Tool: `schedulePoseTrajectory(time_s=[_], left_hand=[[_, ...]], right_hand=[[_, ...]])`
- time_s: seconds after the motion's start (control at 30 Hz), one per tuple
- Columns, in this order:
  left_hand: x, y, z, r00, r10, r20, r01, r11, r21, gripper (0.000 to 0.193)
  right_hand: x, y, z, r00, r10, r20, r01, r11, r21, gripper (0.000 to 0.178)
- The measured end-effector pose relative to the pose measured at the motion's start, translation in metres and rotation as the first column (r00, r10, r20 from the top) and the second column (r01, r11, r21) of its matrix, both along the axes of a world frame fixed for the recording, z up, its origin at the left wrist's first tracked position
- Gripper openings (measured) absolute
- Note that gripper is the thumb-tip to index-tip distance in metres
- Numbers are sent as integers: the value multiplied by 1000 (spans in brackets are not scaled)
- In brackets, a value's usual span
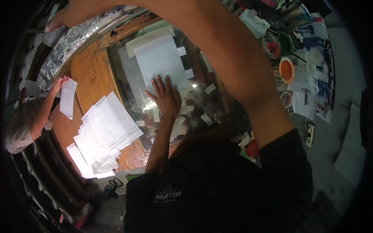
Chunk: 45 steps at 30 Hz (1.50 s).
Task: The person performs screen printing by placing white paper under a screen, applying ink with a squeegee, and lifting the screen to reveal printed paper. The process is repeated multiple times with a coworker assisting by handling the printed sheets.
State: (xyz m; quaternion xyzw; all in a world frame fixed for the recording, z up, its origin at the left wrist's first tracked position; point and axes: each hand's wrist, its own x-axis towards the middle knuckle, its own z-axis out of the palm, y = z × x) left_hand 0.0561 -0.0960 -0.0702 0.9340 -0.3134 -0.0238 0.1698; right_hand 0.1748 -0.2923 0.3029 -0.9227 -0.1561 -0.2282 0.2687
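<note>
My left hand (pixel 165 93) lies flat with its fingers spread on a white sheet of paper (pixel 157 58). The sheet rests on a glass-like panel (pixel 194 105) dotted with small pale tape pieces. My right arm arches across the top of the view, and my right hand (pixel 64 18) is at the far left corner. Its thumb lies beside a paint-spattered bar (pixel 83 40); the other fingers are hidden or cut off, and I cannot make out what they grip. A fanned stack of white paper (pixel 105 136) lies left of the panel.
At the left another person's hand (pixel 60 82) holds a white sheet (pixel 68 99) over the wooden table (pixel 91 68). Open paint containers, one orange (pixel 286 70) and one with red paint (pixel 271 44), stand at the right. A power strip (pixel 310 134) hangs below them.
</note>
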Motion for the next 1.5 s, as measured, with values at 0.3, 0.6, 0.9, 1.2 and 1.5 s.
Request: schedulePoseTrajectory(time_s=[0.3,0.6,0.9,1.2,1.5], left_hand=[[-14,10,14,999,-8,-41,6,999,-49,56],[-45,77,149,524,-326,-787,-834,-10,-552,61],[-42,94,62,-76,-391,-917,-997,57,58,85],[-37,95,62,-137,-383,-914,-989,101,106,95],[-35,87,76,-109,-302,-947,-987,150,65,74]], right_hand=[[-1,11,11,995,-17,-101,13,999,-41,30],[-114,91,-150,974,-205,96,219,963,-160,37],[-147,95,-294,912,-269,-309,214,956,-199,65],[-130,91,-317,949,-314,-35,294,919,-261,69],[30,17,-339,899,-436,41,417,824,-384,68]])
